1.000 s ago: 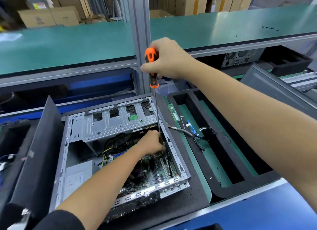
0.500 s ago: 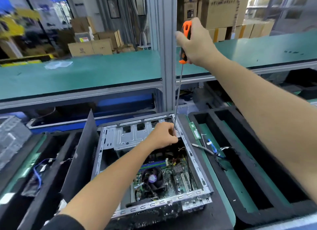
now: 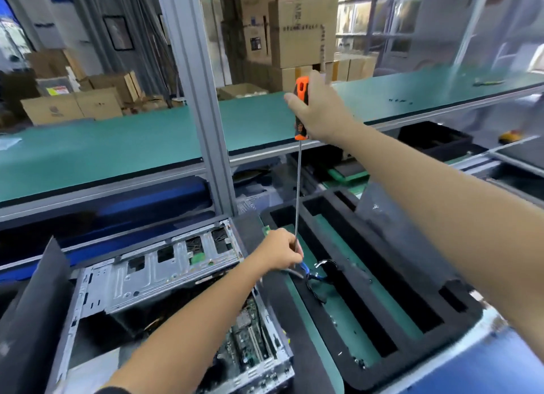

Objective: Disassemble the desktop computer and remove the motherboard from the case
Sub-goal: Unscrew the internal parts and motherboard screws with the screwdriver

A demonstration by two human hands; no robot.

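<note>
the right hand (image 3: 319, 111) grips the orange-and-black handle of a long thin-shafted screwdriver (image 3: 301, 111), held upright above the black foam tray (image 3: 412, 329). the left hand (image 3: 281, 251) pinches the shaft near its tip. below lies the open grey metal computer case (image 3: 153, 273), its green motherboard (image 3: 250, 340) partly showing.

electronics workshop | green-matted benches (image 3: 117, 146) | stacked cartons (image 3: 303, 31) | foam trays (image 3: 382, 290)

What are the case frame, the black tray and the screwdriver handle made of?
Case frame: bare sheet steel by the look, dull grey with stamped slots. Black tray: probably foam, matte with cut pockets. Screwdriver handle: orange and black, likely plastic with rubber.
</note>
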